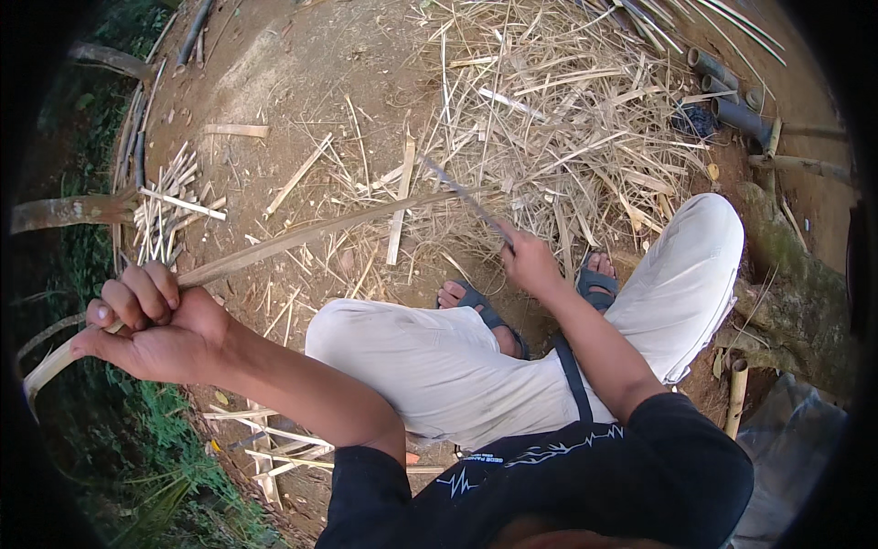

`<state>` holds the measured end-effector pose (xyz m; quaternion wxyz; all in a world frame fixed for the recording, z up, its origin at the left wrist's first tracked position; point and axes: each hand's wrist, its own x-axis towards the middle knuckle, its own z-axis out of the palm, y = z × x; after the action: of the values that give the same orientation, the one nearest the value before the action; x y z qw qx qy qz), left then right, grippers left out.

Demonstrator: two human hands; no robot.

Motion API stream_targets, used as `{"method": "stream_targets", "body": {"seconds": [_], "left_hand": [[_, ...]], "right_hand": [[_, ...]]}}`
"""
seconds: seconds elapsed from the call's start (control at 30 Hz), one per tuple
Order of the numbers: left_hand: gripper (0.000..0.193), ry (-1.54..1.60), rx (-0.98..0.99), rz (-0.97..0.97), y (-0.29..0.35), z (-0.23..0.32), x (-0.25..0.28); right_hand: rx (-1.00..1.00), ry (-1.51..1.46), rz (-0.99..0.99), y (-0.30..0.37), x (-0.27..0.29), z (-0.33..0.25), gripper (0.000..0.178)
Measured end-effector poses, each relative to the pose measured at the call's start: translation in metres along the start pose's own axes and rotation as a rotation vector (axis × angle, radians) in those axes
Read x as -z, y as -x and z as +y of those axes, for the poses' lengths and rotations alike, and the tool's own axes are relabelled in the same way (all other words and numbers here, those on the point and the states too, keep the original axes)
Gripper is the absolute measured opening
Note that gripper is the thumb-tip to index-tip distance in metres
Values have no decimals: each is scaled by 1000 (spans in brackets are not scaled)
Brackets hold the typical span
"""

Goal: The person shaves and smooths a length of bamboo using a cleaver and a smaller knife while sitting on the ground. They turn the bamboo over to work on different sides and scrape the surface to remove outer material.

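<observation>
At the left, my left hand (155, 320) is wrapped round a long, flat bamboo strip (293, 240). One end of the strip bends down past the thumb. Its other part stretches right across the ground to the blade of a knife (465, 196). My right hand (530, 263) grips that knife by its handle, in front of my knees, with the thin blade pointing up and left. The blade seems to meet the strip near its far end; whether it cuts in, I cannot tell. The knife's handle is mostly hidden in my fingers.
A heap of shavings and split strips (567, 119) covers the ground ahead and right. Cut sticks (169, 206) are piled at the left, and more strips (274, 448) lie below my left forearm. Bamboo pipes (739, 119) and a tree trunk (796, 284) stand at the right.
</observation>
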<state>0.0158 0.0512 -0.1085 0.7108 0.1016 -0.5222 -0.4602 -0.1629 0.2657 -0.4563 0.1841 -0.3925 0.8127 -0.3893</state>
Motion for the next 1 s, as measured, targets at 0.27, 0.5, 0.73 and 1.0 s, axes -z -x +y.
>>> {"method": "stream_targets", "body": {"seconds": [0.27,0.5,0.73,1.0], "left_hand": [[45,-41,-37,31,-6,-4,1],[45,-10,-59,62,-16,25,2],[35,213,3,-520,-121,111,13],[24,384,324,-624,-243,60,-87]], "right_hand": [[-370,154,-130,-5,-29,69,39],[-409,90,-103,3,-44,129,37],[-396,260,-117,20,-16,47,72],[243,-303,-160,30,98,-91,40]]}}
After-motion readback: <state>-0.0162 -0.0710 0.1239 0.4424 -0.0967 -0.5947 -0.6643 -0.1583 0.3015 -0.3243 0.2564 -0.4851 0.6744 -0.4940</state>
